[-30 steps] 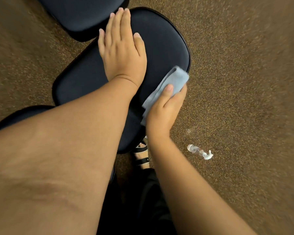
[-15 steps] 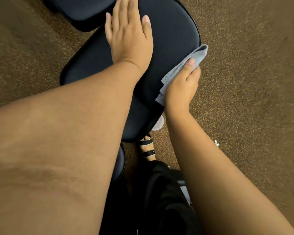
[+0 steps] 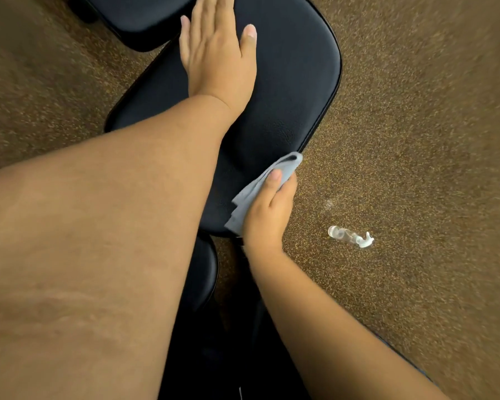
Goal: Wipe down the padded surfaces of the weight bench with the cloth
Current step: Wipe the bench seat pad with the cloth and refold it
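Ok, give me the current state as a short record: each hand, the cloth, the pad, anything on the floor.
left hand: flat, fingers straight, resting on the seat pad
right hand: grips the cloth, pressing it on the pad's right side edge
cloth: grey-blue, folded
seat pad: dark, padded
floor: brown speckled; clear spray bottle lying on its side, right of the pad

Seat pad point(image 3: 286, 82): black padded vinyl, rounded corners, lying flat. Cloth point(image 3: 260, 189): light blue-grey, folded and bunched, pressed against the pad's right edge near the near corner, part hanging over the side.
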Motion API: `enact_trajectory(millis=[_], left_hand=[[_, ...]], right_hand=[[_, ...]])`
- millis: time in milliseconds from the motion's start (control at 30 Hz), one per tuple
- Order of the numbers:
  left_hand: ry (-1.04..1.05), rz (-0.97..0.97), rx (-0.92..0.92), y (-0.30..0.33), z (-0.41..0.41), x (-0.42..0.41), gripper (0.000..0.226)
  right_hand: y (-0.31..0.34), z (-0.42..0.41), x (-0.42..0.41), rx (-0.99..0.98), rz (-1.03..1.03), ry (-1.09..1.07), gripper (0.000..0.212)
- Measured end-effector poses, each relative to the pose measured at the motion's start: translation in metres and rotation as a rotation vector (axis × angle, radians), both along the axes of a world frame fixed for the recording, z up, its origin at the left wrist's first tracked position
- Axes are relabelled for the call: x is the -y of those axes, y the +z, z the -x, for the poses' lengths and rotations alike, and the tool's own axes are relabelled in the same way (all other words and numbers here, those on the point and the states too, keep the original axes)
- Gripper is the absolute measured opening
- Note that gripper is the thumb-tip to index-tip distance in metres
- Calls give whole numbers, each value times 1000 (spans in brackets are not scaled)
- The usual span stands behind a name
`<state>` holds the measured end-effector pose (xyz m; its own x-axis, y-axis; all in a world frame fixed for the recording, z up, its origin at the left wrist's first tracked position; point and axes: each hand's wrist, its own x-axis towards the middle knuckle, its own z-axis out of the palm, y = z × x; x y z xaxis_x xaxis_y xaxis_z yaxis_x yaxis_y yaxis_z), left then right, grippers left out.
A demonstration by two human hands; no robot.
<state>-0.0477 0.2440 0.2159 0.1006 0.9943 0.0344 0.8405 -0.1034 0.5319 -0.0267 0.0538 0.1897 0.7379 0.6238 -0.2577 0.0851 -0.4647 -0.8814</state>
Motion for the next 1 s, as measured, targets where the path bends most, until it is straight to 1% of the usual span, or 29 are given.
enact_trajectory(millis=[133,233,267,333,400,467,533,600,633,700,833,867,900,967,1000], left_hand=[[-12,-10,-22,0,3,0,50],[-16,-2,-17,4,2,-1,51],[-27,4,10,6,3,-3,52],[-21,-5,164,11,11,-4,50],[71,-122,332,12,33,3,45],[201,-209,363,6,63,23,46],[296,-150,334,-5,91,56,48],[370,-56,289,-18,113,95,48],[401,-9,298,-22,121,113,47],[477,98,383,-26,131,146,47],[618,334,564,-22,134,174,47],[643,368,599,-21,135,175,47],[669,386,629,-22,135,174,47],[712,403,680,-23,138,171,46],[728,412,697,-23,139,170,45]], right_hand=[[6,-29,-39,80,-9,-88,43],[3,-20,-35,99,-7,-110,42],[3,-11,-27,108,-3,-104,42],[0,14,-2,71,5,-96,44],[0,39,22,-24,40,-87,48],[-2,55,39,-110,50,-68,52],[-5,59,42,-114,32,-56,52],[-5,52,35,-64,24,-58,51],[-4,46,29,-27,21,-65,47],[-3,29,13,61,4,-69,34],[2,-18,-31,190,-36,-33,28],[5,-28,-41,237,-47,-15,34],[8,-35,-48,297,-30,14,45],[16,-35,-51,410,80,100,64],[18,-32,-46,477,129,168,68]])
